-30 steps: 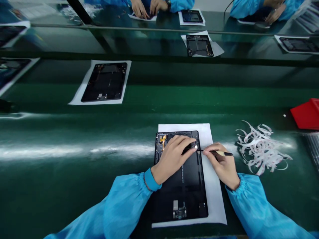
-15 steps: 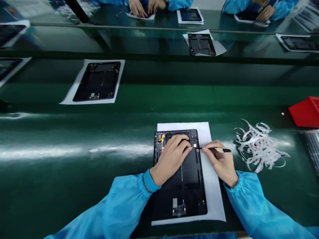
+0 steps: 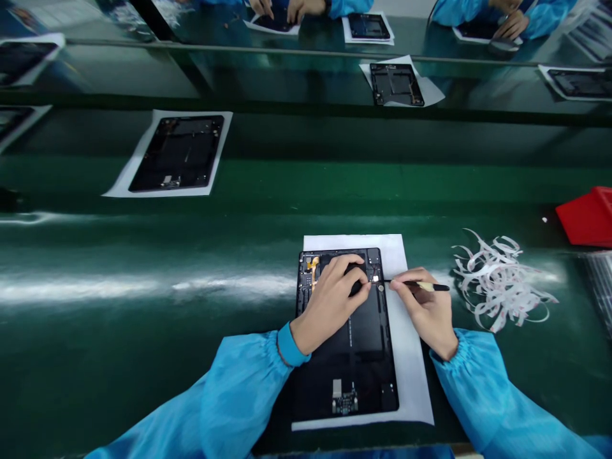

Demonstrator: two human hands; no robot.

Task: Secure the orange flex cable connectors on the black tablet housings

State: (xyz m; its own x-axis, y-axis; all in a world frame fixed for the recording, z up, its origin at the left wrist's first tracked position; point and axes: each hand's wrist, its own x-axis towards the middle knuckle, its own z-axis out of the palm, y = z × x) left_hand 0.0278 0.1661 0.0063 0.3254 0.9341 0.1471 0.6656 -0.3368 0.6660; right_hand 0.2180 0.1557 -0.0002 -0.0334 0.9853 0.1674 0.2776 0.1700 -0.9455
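Note:
An opened tablet housing (image 3: pixel 368 357), black with exposed circuit boards and an orange flex cable, lies on a white sheet (image 3: pixel 414 382) in front of me. My left hand (image 3: pixel 332 296) rests across its upper part. Its thumb and index fingertips come together near the right rim, beside a small bright part; whatever they pinch is too small to make out. From the right, my right hand (image 3: pixel 425 312) grips a thin black-and-cream pointed tool (image 3: pixel 433 287). Its dark tip reaches the housing's right edge, close to my left fingertips and a round silver spot.
To the right lie a heap of curled white strips (image 3: pixel 502 280) and a red bin (image 3: pixel 586 217). Another opened tablet (image 3: pixel 179 153) sits on paper at the far left. A raised glassy ledge (image 3: pixel 287 76) crosses behind, with more tablets and co-workers' hands (image 3: pixel 511 25) beyond.
The view has shifted slightly. My right hand has drawn the tool a little to the right, so more of its dark tip shows. My left hand stays almost in place.

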